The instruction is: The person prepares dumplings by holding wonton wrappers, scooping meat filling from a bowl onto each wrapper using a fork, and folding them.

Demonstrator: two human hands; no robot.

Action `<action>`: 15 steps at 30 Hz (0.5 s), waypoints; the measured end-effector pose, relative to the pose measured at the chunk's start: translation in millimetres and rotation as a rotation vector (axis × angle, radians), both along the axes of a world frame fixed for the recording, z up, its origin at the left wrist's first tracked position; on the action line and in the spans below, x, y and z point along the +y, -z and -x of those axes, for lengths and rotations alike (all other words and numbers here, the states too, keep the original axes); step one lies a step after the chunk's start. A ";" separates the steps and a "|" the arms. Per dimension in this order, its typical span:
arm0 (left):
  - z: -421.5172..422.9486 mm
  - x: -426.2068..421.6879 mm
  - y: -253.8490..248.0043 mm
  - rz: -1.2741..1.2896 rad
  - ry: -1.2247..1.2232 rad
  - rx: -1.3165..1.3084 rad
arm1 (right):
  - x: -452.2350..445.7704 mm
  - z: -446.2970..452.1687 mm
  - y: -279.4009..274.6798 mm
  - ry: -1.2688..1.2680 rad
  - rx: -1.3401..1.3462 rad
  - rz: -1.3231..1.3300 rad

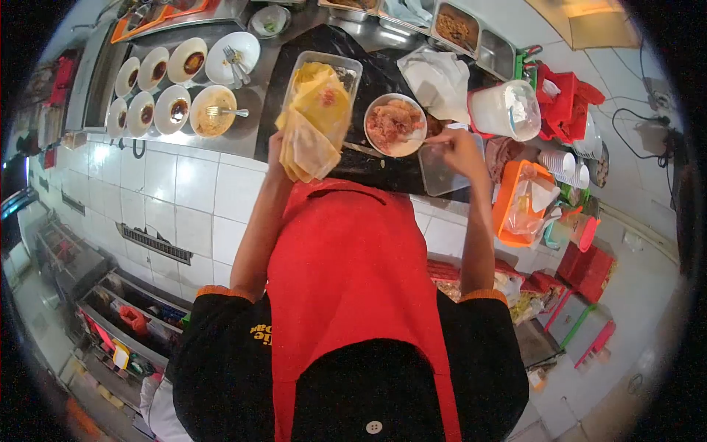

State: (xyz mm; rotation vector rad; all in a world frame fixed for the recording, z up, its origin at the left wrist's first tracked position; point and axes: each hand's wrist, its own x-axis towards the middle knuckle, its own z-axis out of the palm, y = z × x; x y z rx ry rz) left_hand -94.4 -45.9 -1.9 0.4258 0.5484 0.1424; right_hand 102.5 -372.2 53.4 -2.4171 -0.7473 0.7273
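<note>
While the left hand (276, 152) clasps wrappers (315, 121), the right hand (455, 149) pinches a utensil (427, 141) beside a bowl (401, 149).

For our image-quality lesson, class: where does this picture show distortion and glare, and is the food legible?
Head view: fisheye distortion curves the outer scene, corners black; head view: pale glare patches on the white tiles; head view: yellow wrappers and pinkish filling fairly clear, far-left edge soft.

Left grip (275, 151): fingers mostly hidden behind the yellow sheets (317, 110).
Clear tub (356, 70): mostly covered by those sheets.
Thin tool (427, 140) in right grip (456, 149): too small to name.
Metal pan (352, 6), surface's (249, 121) far edge: cut off on top.
Shirt letters (261, 335): partly under the apron (352, 258).
</note>
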 end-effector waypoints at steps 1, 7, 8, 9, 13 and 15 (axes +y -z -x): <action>3.0 -3.3 5.1 0.002 0.067 0.016 | 4.4 -0.3 -17.0 -0.015 0.086 -0.227; -32.0 -40.5 -41.9 0.069 0.175 -0.041 | 58.1 37.5 -87.3 0.112 0.010 -0.573; -35.4 -44.5 -50.8 0.134 0.205 -0.046 | 67.0 42.4 -84.6 0.113 0.005 -0.571; -37.0 -46.9 -39.9 0.068 0.212 -0.019 | 75.9 46.4 -76.4 0.159 -0.054 -0.639; -37.4 -47.1 -51.0 0.123 0.153 -0.038 | 86.2 47.5 -38.2 0.223 -0.107 -0.814; -32.9 -37.9 -46.8 0.106 0.099 -0.111 | 80.7 43.4 -38.5 0.223 -0.116 -0.843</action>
